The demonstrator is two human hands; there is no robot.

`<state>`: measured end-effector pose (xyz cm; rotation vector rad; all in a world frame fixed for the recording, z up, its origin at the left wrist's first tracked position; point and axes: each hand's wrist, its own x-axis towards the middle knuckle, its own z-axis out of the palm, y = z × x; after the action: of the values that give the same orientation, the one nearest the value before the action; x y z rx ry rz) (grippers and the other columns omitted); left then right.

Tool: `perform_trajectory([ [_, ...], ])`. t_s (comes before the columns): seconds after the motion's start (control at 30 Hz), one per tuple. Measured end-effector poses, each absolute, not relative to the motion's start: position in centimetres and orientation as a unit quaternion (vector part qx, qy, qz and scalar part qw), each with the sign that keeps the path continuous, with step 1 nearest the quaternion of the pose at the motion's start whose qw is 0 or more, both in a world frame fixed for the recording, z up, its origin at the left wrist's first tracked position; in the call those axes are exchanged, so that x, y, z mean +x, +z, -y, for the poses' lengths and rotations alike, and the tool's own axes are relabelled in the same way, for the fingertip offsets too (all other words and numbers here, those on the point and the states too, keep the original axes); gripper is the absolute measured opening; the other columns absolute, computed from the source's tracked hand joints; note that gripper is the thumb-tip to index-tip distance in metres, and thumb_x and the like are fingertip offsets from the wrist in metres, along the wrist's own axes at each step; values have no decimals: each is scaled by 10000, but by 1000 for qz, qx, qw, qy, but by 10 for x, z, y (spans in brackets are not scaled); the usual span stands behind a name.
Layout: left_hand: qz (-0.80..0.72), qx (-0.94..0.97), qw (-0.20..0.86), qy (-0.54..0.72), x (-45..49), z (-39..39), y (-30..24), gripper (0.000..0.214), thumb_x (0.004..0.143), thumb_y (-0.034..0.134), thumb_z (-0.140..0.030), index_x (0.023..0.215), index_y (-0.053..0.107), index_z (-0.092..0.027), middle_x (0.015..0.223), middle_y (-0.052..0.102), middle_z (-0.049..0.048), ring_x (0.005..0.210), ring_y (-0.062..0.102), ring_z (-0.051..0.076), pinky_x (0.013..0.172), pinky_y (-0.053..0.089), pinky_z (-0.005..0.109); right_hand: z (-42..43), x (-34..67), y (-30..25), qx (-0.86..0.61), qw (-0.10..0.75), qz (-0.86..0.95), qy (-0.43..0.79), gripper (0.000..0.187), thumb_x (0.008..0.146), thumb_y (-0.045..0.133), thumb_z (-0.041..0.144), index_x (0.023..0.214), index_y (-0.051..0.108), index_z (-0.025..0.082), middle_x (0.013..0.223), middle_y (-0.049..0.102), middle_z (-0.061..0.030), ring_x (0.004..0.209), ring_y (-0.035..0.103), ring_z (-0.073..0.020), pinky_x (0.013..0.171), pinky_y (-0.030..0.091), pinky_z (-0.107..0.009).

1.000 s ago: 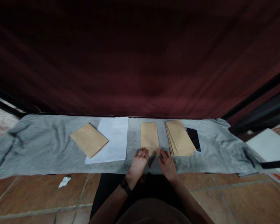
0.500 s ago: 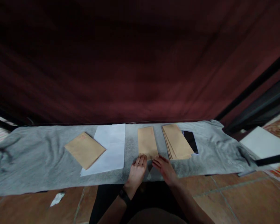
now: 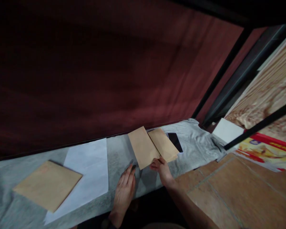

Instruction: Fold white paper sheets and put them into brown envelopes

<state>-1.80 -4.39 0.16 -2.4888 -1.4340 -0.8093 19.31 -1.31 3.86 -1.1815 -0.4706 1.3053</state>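
My right hand (image 3: 161,168) pinches the near edge of a brown paper envelope (image 3: 142,147), which is tilted and raised a little from the cloth. That envelope partly overlaps the left side of a fanned stack of brown envelopes (image 3: 163,143). My left hand (image 3: 125,188) lies just left of the envelope's near end, fingers stretched out and holding nothing. Farther left, another brown envelope or stack (image 3: 47,185) rests over part of the white paper sheets (image 3: 92,170).
A grey cloth (image 3: 120,149) covers the long narrow surface. Beside the envelope stack lies a dark phone (image 3: 175,142). Behind hangs a dark red curtain-like panel (image 3: 109,95). A black bar (image 3: 259,124), a white box (image 3: 227,130) and tiled floor (image 3: 228,187) are at right.
My right hand has lifted the envelope from the cloth and carried it right, toward the stack. My left hand has come off it. The view has turned to the right.
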Motion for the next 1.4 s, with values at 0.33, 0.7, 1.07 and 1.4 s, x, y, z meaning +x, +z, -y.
perform_trajectory([
  [0.33, 469, -843, 69, -253, -26, 40, -13, 315, 972, 432, -200, 1170, 677, -194, 1388, 631, 86, 1146, 668, 224, 965, 565, 373, -3, 296, 37, -584, 647, 227, 434, 394, 564, 819, 465, 784, 582, 240, 602, 590, 66, 561, 636, -162, 648, 613, -348],
  [0.7, 460, -843, 65, -272, -25, 40, -15, 313, 959, 439, -166, 1150, 686, -174, 1314, 677, 104, 1126, 681, 241, 953, 565, 400, 1, 319, 13, -617, 651, 216, 386, 502, 623, 778, 413, 1019, 514, 255, 613, 615, 87, 511, 668, -182, 525, 605, -319],
  [1.07, 463, -838, 25, -287, -24, 41, -12, 329, 956, 442, -161, 1173, 688, -191, 1293, 688, 97, 1138, 675, 242, 971, 566, 414, 1, 318, 10, -627, 649, 220, 371, 480, 643, 761, 468, 977, 477, 273, 620, 618, 81, 514, 659, -175, 505, 599, -306],
  [1.4, 477, -837, 48, -263, -21, 44, -9, 333, 959, 425, -139, 1154, 690, -190, 1303, 685, 87, 1143, 671, 230, 961, 560, 392, 13, 317, 19, -669, 606, 246, 355, 540, 661, 733, 612, 994, 525, 240, 596, 609, 80, 399, 506, -112, 367, 413, -214],
])
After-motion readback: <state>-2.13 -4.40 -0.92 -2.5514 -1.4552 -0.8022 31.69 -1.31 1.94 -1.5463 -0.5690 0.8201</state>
